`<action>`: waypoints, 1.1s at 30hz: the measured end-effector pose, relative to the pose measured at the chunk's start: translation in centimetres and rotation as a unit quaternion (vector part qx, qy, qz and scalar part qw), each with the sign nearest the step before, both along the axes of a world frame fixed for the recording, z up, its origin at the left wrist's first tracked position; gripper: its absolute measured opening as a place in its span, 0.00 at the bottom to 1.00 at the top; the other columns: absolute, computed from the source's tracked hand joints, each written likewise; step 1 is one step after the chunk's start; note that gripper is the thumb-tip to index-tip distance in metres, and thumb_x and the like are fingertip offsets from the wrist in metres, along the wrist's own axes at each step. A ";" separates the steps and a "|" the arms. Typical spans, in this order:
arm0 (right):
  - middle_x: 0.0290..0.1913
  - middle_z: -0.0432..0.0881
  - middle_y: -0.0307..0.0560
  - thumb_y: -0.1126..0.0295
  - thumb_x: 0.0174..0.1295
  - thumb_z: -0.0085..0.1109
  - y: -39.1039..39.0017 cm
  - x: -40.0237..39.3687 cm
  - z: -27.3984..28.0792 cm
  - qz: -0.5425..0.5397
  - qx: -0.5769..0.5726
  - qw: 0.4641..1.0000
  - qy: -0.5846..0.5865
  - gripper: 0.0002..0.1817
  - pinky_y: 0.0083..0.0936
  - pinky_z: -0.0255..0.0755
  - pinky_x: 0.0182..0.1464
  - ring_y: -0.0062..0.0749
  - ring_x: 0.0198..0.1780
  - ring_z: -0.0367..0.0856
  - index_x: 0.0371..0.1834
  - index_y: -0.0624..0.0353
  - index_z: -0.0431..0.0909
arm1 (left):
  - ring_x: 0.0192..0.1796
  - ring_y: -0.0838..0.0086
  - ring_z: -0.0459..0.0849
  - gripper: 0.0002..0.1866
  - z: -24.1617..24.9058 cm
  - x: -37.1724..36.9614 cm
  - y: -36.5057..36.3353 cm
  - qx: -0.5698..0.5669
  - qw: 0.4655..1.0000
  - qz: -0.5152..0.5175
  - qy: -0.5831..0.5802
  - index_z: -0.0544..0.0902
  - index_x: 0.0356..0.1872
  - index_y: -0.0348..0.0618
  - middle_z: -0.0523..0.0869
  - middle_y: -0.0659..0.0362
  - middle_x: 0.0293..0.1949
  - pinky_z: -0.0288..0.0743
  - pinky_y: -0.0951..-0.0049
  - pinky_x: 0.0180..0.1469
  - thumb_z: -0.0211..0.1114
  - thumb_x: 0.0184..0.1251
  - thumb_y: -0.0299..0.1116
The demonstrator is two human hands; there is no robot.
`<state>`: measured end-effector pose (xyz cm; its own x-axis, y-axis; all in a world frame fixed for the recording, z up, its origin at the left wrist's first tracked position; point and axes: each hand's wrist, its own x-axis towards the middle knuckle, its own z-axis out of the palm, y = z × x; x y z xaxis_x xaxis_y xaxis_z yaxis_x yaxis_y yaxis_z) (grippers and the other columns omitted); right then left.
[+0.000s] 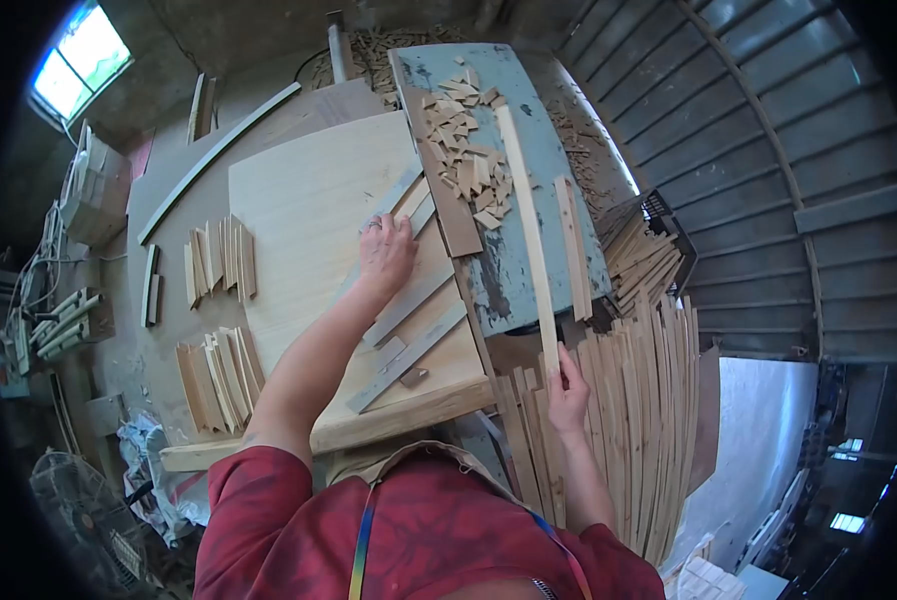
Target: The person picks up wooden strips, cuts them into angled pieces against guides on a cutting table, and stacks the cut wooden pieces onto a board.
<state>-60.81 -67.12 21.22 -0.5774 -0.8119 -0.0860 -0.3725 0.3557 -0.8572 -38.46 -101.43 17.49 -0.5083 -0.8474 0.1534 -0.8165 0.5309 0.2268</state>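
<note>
Left hand (386, 252): fingers over short pale wooden piece (412, 200), grip unclear | Right hand (568, 392): closed on long pale wooden strip (530, 225), near end

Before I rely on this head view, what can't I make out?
Head view:
- Left palm's contact with the wood beneath: hidden by the left hand.
- Lower tip of the long strip: hidden by the right hand.
- Any markings on the grey bars: too small.

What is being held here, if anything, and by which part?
The right hand holds a wood strip by its near end; whether the left hand grips anything cannot be told.
</note>
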 end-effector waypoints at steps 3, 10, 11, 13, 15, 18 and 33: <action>0.60 0.86 0.50 0.75 0.76 0.56 1.3 1.3 0.2 0.001 0.023 0.999 -0.030 0.25 0.24 0.76 0.58 0.26 0.54 0.84 0.76 0.65 0.72 | 0.57 0.51 0.82 0.25 -0.9 0.3 0.0 0.000 1.000 0.002 -0.004 0.83 0.60 0.37 0.84 0.44 0.50 0.77 0.55 0.59 0.70 0.65 0.41; 0.57 0.87 0.48 0.76 0.76 0.56 1.3 1.7 0.1 -0.004 -0.011 1.000 -0.026 0.25 0.21 0.76 0.54 0.23 0.51 0.82 0.76 0.64 0.73 | 0.60 0.49 0.81 0.28 -1.6 1.0 1.7 0.032 0.999 -0.002 -0.018 0.82 0.62 0.39 0.83 0.43 0.54 0.78 0.54 0.61 0.72 0.64 0.43; 0.57 0.87 0.48 0.76 0.76 0.56 1.1 1.7 0.4 -0.014 -0.017 0.999 -0.031 0.25 0.21 0.75 0.54 0.22 0.50 0.82 0.75 0.64 0.73 | 0.59 0.49 0.82 0.26 -1.6 0.9 2.3 0.012 1.000 -0.005 -0.009 0.83 0.60 0.39 0.84 0.43 0.52 0.78 0.54 0.59 0.71 0.64 0.42; 0.57 0.87 0.47 0.76 0.76 0.56 1.6 1.7 0.4 -0.030 -0.021 0.999 -0.040 0.25 0.20 0.75 0.53 0.22 0.50 0.81 0.75 0.65 0.73 | 0.55 0.50 0.84 0.23 -1.2 1.1 3.5 -0.030 0.999 -0.010 0.010 0.86 0.56 0.38 0.85 0.42 0.49 0.78 0.53 0.57 0.70 0.64 0.41; 0.57 0.86 0.45 0.77 0.75 0.56 1.0 1.5 0.3 -0.031 -0.052 0.997 -0.043 0.25 0.19 0.75 0.51 0.20 0.48 0.80 0.76 0.64 0.73 | 0.53 0.49 0.85 0.21 0.1 1.7 2.7 0.028 0.999 -0.021 0.004 0.87 0.53 0.38 0.86 0.42 0.47 0.79 0.52 0.55 0.70 0.65 0.42; 0.57 0.86 0.42 0.77 0.75 0.56 2.2 1.5 0.5 -0.035 -0.063 0.996 -0.060 0.25 0.18 0.74 0.49 0.18 0.47 0.79 0.76 0.64 0.73 | 0.49 0.48 0.88 0.19 3.4 1.6 2.0 0.141 0.990 -0.031 -0.005 0.88 0.48 0.39 0.88 0.42 0.43 0.81 0.51 0.51 0.69 0.68 0.44; 0.59 0.85 0.44 0.78 0.77 0.55 4.3 2.6 2.5 -0.023 -0.058 0.995 -0.075 0.25 0.16 0.74 0.51 0.18 0.49 0.80 0.76 0.67 0.71 | 0.43 0.53 0.91 0.24 0.4 -5.8 -3.3 0.056 0.977 -0.137 -0.155 0.88 0.40 0.41 0.86 0.46 0.42 0.82 0.55 0.41 0.63 0.75 0.56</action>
